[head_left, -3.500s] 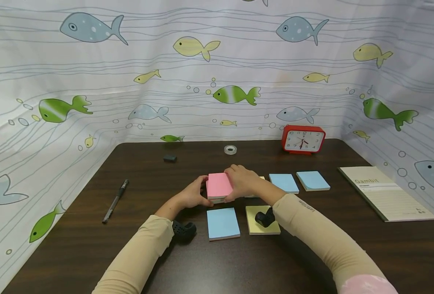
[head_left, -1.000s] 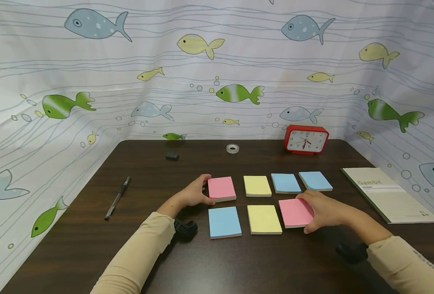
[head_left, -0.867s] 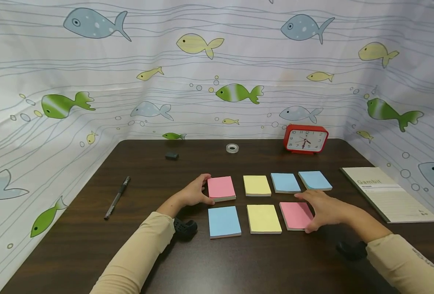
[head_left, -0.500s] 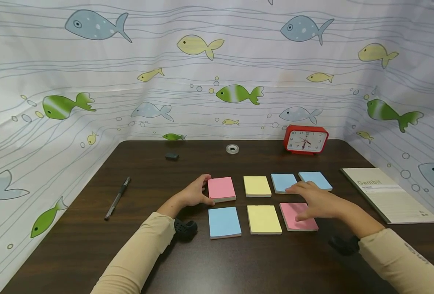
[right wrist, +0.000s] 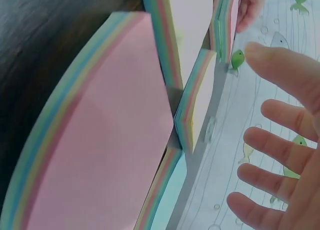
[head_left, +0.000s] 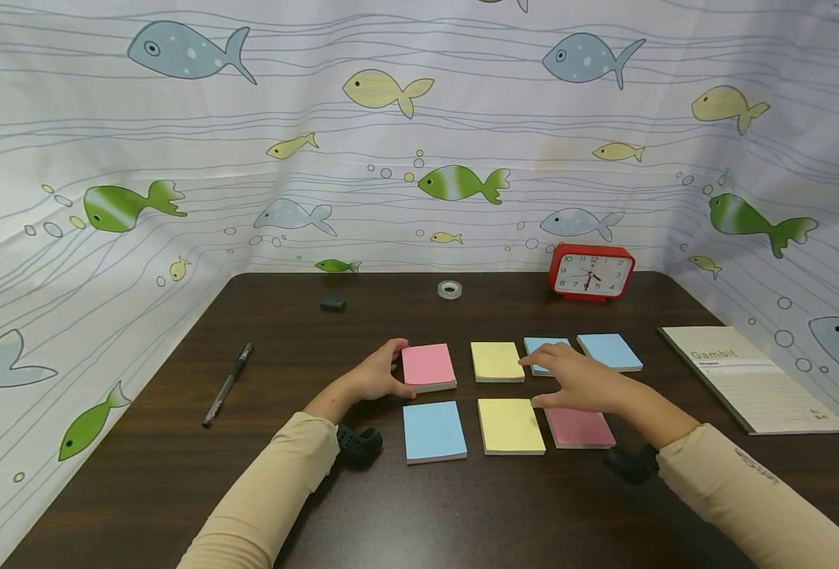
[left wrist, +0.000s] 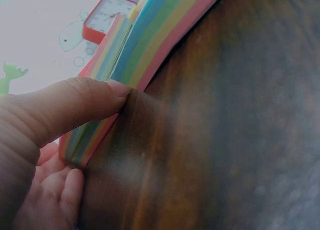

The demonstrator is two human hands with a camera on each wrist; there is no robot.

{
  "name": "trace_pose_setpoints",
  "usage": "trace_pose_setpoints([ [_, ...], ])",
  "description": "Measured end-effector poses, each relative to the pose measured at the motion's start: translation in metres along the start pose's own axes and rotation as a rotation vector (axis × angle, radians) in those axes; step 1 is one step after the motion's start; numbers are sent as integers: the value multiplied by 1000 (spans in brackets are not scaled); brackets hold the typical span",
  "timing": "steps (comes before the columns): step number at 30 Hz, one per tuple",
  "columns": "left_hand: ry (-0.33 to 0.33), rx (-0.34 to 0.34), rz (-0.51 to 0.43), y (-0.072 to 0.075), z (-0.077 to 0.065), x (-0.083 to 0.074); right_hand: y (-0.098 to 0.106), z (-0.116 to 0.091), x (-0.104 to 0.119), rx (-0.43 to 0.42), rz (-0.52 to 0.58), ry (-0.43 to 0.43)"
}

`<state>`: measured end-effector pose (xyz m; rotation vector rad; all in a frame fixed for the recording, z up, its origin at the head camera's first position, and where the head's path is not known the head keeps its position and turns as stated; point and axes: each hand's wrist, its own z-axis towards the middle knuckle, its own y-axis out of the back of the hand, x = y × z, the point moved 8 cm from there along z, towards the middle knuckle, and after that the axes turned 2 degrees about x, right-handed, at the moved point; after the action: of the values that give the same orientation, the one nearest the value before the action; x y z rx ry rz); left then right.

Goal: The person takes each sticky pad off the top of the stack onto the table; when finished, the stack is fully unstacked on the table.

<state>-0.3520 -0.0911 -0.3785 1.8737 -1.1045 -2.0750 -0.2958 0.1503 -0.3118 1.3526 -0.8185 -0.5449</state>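
Observation:
My left hand [head_left: 371, 373] grips the left side of a stack of pink-topped sticky note pads [head_left: 428, 365]; in the left wrist view its thumb [left wrist: 95, 97] presses on the striped edge. Over the right part of the table hovers my right hand [head_left: 583, 379], fingers spread and holding nothing. Beneath it lies a pink sticky note pad [head_left: 580, 433], partly covered. A yellow pad [head_left: 510, 427] and a blue pad [head_left: 434, 431] sit left of that one in the front row. Behind are another yellow pad [head_left: 496, 362], a half-hidden blue pad [head_left: 543, 343] and one more blue pad [head_left: 610, 352].
A pen [head_left: 227, 386] lies at the left. Along the back stand or lie a small dark block [head_left: 332, 303], a tape roll [head_left: 449, 296] and a red clock [head_left: 592, 273]. A notebook [head_left: 750, 379] is at the right, and a fish-print curtain surrounds the table.
A pink pad came off the left stack; my right hand set it beside the front yellow pad, let go and moved back leftward. My left hand stayed at the stack.

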Motion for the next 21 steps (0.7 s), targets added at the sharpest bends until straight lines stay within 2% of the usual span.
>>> trace_pose_setpoints([
  [4, 0, -1, 2, 0, 0, 0, -2, 10, 7, 13, -10, -12],
  [13, -8, -3, -1, 1, 1, 1, -7, 44, 25, 28, -53, 43],
  [21, -3, -2, -12, 0, 0, 1, -12, 75, 38, 78, -62, -2],
])
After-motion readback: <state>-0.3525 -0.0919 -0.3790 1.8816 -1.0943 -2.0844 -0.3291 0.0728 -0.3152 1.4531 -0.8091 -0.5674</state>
